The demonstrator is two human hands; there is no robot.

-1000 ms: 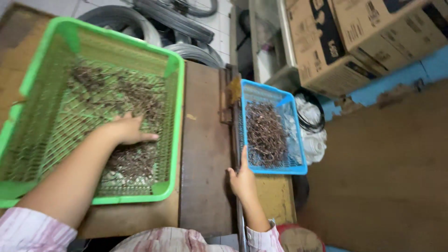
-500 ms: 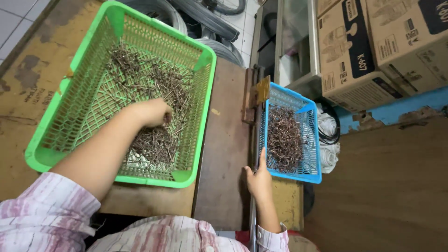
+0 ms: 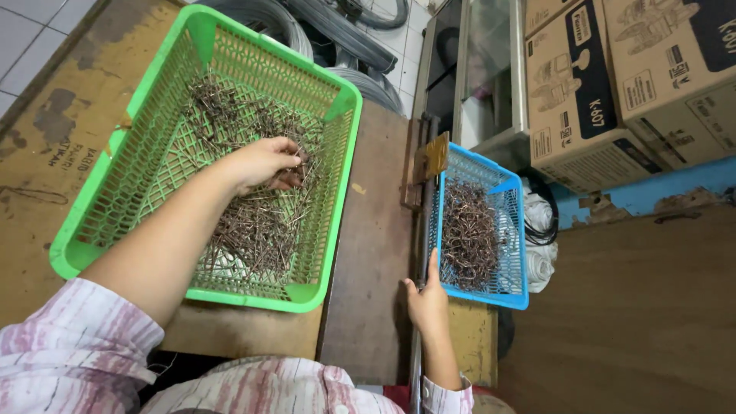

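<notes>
My left hand (image 3: 264, 162) reaches into the green plastic basket (image 3: 96, 199) and closes on some of the thin brown wire pieces (image 3: 253, 222) heaped in it. My right hand (image 3: 428, 300) grips a metal bar or lever (image 3: 418, 253) at the table's right edge, thumb pointing up, just beside the small blue basket (image 3: 515, 299). That blue basket holds a pile of bent brown wire pieces (image 3: 468, 234). Both forearms come out of striped pink and white sleeves.
The baskets rest on a worn wooden table (image 3: 368, 253). Cardboard boxes (image 3: 606, 84) stack at the upper right, above a wooden panel (image 3: 636, 307). Coiled grey hoses (image 3: 337, 38) lie behind the green basket. White cloth and black cable (image 3: 540, 238) sit beside the blue basket.
My left hand has slid farther up the green basket and curled its fingers into the wires. The view has shifted left and closer. My right hand stays at the bar.
</notes>
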